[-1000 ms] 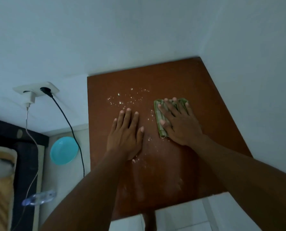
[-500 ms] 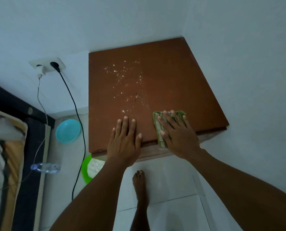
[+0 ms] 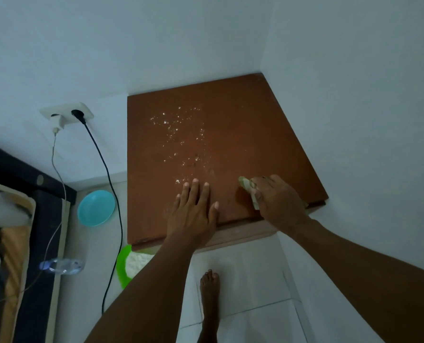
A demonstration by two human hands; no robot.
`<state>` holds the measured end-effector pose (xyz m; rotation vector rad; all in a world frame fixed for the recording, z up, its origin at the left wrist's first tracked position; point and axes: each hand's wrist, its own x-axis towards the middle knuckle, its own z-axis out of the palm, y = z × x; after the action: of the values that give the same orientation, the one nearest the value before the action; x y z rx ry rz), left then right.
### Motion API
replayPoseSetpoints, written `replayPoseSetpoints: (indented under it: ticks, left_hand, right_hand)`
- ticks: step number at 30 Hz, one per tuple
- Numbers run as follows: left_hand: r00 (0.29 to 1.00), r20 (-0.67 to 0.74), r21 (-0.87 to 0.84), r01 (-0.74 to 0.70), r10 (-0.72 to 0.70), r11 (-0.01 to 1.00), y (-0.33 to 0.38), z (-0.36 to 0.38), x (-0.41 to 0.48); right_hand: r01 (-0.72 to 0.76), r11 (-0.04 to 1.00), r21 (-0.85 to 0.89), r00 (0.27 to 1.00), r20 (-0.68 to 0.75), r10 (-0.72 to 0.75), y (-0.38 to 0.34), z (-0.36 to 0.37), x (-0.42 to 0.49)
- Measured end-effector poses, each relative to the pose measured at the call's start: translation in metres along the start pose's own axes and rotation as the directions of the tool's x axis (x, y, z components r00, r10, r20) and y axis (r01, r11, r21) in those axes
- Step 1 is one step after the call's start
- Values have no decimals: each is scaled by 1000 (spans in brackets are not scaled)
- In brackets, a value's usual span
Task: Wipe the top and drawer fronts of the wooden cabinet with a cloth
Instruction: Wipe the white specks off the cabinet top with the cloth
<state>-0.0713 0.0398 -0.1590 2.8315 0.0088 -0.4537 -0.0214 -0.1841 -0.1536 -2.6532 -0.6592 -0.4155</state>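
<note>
The wooden cabinet (image 3: pixel 243 125) stands in a white corner, and I look down on its brown top. Pale crumbs (image 3: pixel 181 134) are scattered over the middle of the top. My left hand (image 3: pixel 193 214) lies flat with fingers spread near the front edge. My right hand (image 3: pixel 277 201) presses a green folded cloth (image 3: pixel 246 184) onto the top near the front right corner, fingers curled over it. Most of the cloth is hidden under the hand. Only a thin strip of the cabinet's front shows below the top.
Left of the cabinet, a wall socket (image 3: pixel 67 115) feeds a black cable (image 3: pixel 112 194) and a white charger cable. On the floor lie a turquoise bowl (image 3: pixel 96 207), a green container (image 3: pixel 127 266), a plastic bottle (image 3: pixel 62 266) and my bare foot (image 3: pixel 209 293). A dark bed frame (image 3: pixel 43 219) fills the left side.
My right hand dragged the cloth from the middle of the top back to the front edge, then right toward the front corner, curling over it. My left hand slid back too.
</note>
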Motion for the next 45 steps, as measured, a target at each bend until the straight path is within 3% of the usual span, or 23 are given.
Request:
replayPoseSetpoints:
  ticks: [3,10,13,21,28,32,45]
  left_hand:
    - [999,31,-3,-30,30,1000,6,-15,36]
    - [993,73,10,-98,97,995,10,-46,153]
    - [990,71,30,-128,126,991,3,-63,207]
    - [976,-18,55,-216,217,975,-17,-81,288]
    - [966,-74,45,-245,248,969,-22,-74,293]
    - [975,-7,34,-220,221,975,-19,-81,290]
    - [998,48,60,-52,49,997,-11,-41,145]
  right_hand:
    - [-29,998,-48,999,-13,29,20,2,43]
    - [-163,985,-62,980,104,169,64,28,176]
    - [-154,980,-123,979,119,169,91,51,236]
    - [-61,976,-207,903,406,143,143,117,327]
    - [-80,945,-317,892,401,210,149,140,326]
    - [-100,942,-320,896,383,225,141,135,305]
    - [-80,962,-262,901,394,182,71,78,110]
